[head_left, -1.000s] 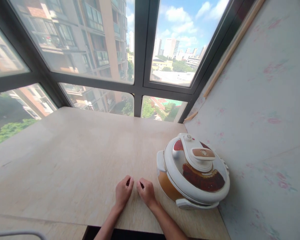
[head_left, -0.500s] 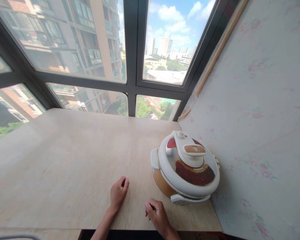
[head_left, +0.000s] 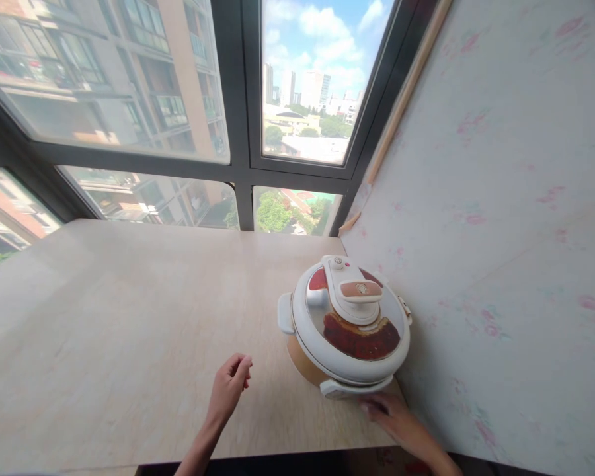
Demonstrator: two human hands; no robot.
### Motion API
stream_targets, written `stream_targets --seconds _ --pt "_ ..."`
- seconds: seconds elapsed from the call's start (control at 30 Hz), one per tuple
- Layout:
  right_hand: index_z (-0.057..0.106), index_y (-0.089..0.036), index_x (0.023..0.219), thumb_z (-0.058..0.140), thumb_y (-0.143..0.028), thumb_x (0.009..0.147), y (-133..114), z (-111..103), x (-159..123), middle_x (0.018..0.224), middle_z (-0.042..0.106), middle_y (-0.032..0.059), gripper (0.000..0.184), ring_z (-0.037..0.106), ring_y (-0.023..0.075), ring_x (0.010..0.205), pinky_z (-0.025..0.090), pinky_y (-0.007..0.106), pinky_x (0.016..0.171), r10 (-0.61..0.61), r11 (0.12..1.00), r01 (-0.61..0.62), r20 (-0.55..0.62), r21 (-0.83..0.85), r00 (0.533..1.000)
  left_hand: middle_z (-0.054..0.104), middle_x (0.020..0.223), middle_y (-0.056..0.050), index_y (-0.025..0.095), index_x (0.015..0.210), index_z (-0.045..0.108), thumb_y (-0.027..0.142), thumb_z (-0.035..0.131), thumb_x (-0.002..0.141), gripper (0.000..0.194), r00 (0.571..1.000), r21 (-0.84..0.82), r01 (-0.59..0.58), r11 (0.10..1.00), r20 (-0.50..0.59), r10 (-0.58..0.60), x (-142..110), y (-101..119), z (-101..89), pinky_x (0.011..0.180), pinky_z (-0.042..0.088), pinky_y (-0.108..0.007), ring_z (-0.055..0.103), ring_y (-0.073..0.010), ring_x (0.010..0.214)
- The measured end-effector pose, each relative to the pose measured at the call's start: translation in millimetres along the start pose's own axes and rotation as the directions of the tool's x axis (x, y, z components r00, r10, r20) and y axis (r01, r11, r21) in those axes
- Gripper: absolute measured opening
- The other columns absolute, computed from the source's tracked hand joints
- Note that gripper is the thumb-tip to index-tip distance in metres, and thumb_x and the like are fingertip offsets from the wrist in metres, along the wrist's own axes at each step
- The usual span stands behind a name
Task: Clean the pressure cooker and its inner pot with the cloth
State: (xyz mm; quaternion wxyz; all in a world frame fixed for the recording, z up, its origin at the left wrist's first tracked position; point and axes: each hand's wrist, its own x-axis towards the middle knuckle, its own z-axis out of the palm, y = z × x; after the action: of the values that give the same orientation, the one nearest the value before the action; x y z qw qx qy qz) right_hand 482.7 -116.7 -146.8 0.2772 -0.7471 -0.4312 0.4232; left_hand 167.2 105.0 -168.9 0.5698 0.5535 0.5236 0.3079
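Note:
An electric pressure cooker point(head_left: 317, 360) with a white lid rim and a tan body stands at the right of the countertop. Its lid carries a white arm with a brown grip point(head_left: 361, 291). My right hand point(head_left: 387, 413) is by the cooker's front, just below the white front handle point(head_left: 350, 389). Motion blurs its fingers, so I cannot tell whether they touch the cooker. To the left of the cooker, my left hand point(head_left: 231, 382) hovers over the countertop with its fingers curled in and nothing visible in them.
The pale marbled countertop point(head_left: 129, 330) spreads left and back to dark window frames point(head_left: 245, 175). Along the right runs a flower-papered wall point(head_left: 500, 264), close behind the cooker. The countertop's front edge lies just below both hands.
My right hand has moved right, from left of the front handle to beneath it. My left hand stays curled, turned slightly. The view has shifted to the right.

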Motion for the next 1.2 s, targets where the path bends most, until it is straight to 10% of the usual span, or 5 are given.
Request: stream_targets --seconds 0.13,0.4,0.7,0.97,1.2 --pt "0.078 -0.019 0.089 0.065 -0.060 0.076 0 -55 2 0.078 0.075 0.0084 0.044 0.067 0.0263 0.069 0.054 0.037 0.064 0.090 0.989 -0.054 -0.270 0.140 0.959 0.061 0.066 -0.001 0.017 0.082 0.065 0.066 0.067 0.075 0.050 0.994 -0.210 0.005 0.978 0.108 0.018 -7 44 18.6 0.049 0.042 -0.026 0.055 -0.0149 0.053" --pt "0.074 -0.025 0.104 0.076 -0.067 0.068 -45 -88 56 0.108 0.078 0.0071 0.056 0.072 0.0257 0.102 0.057 0.037 0.089 0.127 0.670 0.379 -0.602 0.638 0.788 0.071 0.091 -0.009 0.015 0.102 0.064 0.059 0.069 0.073 0.053 0.978 -0.491 0.077 0.868 0.208 0.031 13 113 47.9 0.066 0.053 -0.032 0.068 -0.0217 0.079" --pt "0.069 -0.020 0.078 0.062 -0.073 0.074 -73 -125 99 0.079 0.074 0.0092 0.053 0.065 0.0228 0.074 0.052 0.032 0.066 0.031 0.924 0.198 -0.580 0.328 0.814 0.061 0.055 -0.001 0.019 0.082 0.052 0.071 0.057 0.073 0.053 0.963 -0.283 0.154 0.947 0.257 -0.080 37 133 60.3 0.044 0.045 -0.028 0.058 -0.0168 0.046" --pt "0.066 -0.019 0.074 0.065 -0.065 0.068 -88 -108 96 0.067 0.069 0.0026 0.047 0.061 0.0194 0.062 0.049 0.030 0.060 0.093 0.922 0.136 -0.549 0.362 0.831 0.058 0.047 0.000 0.021 0.077 0.050 0.077 0.053 0.072 0.057 0.975 -0.338 0.155 0.928 0.202 -0.089 33 132 41.0 0.037 0.034 -0.023 0.055 -0.0148 0.038" --pt "0.060 -0.021 0.071 0.069 -0.058 0.068 -152 -53 98 0.054 0.057 -0.0023 0.038 0.051 0.0135 0.046 0.040 0.025 0.042 0.070 0.876 0.158 -0.445 0.456 0.893 0.049 0.043 0.004 0.021 0.070 0.049 0.073 0.055 0.073 0.053 0.998 -0.330 0.046 0.943 -0.015 -0.054 39 129 -31.8 0.033 0.024 -0.021 0.044 -0.0105 0.032"
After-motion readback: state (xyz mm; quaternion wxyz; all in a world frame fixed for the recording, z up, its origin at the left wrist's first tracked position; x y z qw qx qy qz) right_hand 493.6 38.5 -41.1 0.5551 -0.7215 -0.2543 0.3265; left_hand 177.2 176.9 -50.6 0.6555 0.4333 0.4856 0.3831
